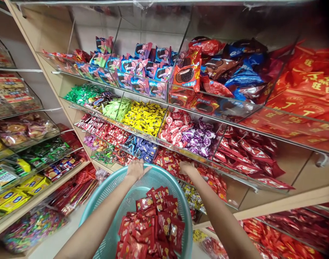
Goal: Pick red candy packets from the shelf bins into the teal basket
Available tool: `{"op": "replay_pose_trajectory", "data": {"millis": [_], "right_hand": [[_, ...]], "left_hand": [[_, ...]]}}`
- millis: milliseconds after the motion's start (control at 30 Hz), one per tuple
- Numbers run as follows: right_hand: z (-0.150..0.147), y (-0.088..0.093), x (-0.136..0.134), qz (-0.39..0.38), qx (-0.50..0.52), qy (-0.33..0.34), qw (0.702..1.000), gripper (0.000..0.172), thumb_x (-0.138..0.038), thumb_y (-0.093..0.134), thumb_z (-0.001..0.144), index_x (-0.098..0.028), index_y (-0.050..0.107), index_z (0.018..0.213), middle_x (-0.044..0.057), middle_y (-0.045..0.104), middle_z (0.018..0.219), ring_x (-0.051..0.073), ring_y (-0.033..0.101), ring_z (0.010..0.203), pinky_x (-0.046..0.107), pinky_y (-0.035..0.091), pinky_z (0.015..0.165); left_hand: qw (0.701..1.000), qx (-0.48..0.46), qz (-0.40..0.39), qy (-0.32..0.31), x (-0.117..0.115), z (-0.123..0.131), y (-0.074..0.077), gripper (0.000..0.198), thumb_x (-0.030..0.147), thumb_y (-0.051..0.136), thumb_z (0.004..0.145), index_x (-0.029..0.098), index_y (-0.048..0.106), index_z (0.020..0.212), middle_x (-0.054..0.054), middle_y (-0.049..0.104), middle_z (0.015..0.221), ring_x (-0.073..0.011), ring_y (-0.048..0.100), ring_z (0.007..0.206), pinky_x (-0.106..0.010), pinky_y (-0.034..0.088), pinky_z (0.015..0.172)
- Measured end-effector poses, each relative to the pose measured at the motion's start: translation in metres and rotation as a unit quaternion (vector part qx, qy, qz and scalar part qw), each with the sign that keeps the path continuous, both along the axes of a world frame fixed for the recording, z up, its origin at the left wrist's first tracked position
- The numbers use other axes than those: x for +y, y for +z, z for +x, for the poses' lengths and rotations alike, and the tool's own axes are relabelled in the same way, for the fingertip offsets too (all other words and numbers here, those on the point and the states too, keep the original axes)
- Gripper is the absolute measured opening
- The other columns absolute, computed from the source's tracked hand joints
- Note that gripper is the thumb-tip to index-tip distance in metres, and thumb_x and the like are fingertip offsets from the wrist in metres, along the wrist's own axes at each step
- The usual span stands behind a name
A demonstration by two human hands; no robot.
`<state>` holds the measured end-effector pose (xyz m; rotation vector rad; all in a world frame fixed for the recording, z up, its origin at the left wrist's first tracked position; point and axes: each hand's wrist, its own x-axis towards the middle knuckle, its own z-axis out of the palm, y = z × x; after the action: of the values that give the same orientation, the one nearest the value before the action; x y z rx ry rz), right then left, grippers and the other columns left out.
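Note:
A teal plastic basket (94, 203) stands low in the middle, with many small red packets (150, 226) inside. My left hand (136, 169) grips the basket's far rim, its fingers over the edge and the thumb along the rim. To the right, my right hand (187, 168) reaches into a lower shelf compartment of red packets with orange prints (169, 160). Its fingers are partly hidden among the packets under the clear shelf front, and what they hold, if anything, does not show.
Yellow sweets (145, 117), purple-wrapped sweets (200, 136) and red triangular packs (247, 151) fill the clear bins above. Clear shelf edges (207, 163) jut out over the right hand. Another shelf unit (40, 196) stands at the left.

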<state>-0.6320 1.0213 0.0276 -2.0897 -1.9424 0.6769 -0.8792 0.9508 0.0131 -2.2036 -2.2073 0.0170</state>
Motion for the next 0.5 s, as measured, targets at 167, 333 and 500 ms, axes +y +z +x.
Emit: {"op": "replay_pose_trajectory", "data": {"millis": [167, 333, 500], "right_hand": [[-0.002, 0.004, -0.006, -0.071, -0.062, 0.010, 0.995, 0.031, 0.008, 0.068, 0.034, -0.014, 0.053, 0.051, 0.013, 0.066, 0.081, 0.034, 0.058, 0.093, 0.050, 0.041, 0.080], [-0.006, 0.020, -0.017, -0.051, -0.075, 0.032, 0.995, 0.031, 0.009, 0.066, 0.037, -0.015, 0.055, 0.054, 0.012, 0.066, 0.082, 0.032, 0.058, 0.094, 0.045, 0.041, 0.080], [-0.006, 0.051, -0.041, 0.018, -0.065, 0.103, 0.992, 0.018, -0.004, 0.067, 0.053, -0.017, 0.057, 0.061, 0.008, 0.063, 0.083, 0.026, 0.055, 0.095, 0.036, 0.037, 0.082]], "left_hand": [[1.000, -0.003, -0.002, 0.000, 0.001, 0.000, -0.002, 0.078, 0.068, 0.008, 0.079, 0.009, 0.050, 0.107, -0.017, 0.055, 0.100, -0.0283, 0.049, 0.096, -0.036, 0.032, 0.083], [1.000, -0.006, 0.002, -0.002, 0.001, 0.000, -0.002, 0.078, 0.068, 0.008, 0.079, 0.009, 0.050, 0.107, -0.017, 0.056, 0.098, -0.0285, 0.050, 0.095, -0.036, 0.032, 0.082], [1.000, -0.014, -0.009, -0.002, 0.000, 0.001, 0.000, 0.076, 0.067, 0.009, 0.080, 0.008, 0.049, 0.107, -0.018, 0.055, 0.101, -0.0286, 0.048, 0.098, -0.037, 0.030, 0.084]]}}
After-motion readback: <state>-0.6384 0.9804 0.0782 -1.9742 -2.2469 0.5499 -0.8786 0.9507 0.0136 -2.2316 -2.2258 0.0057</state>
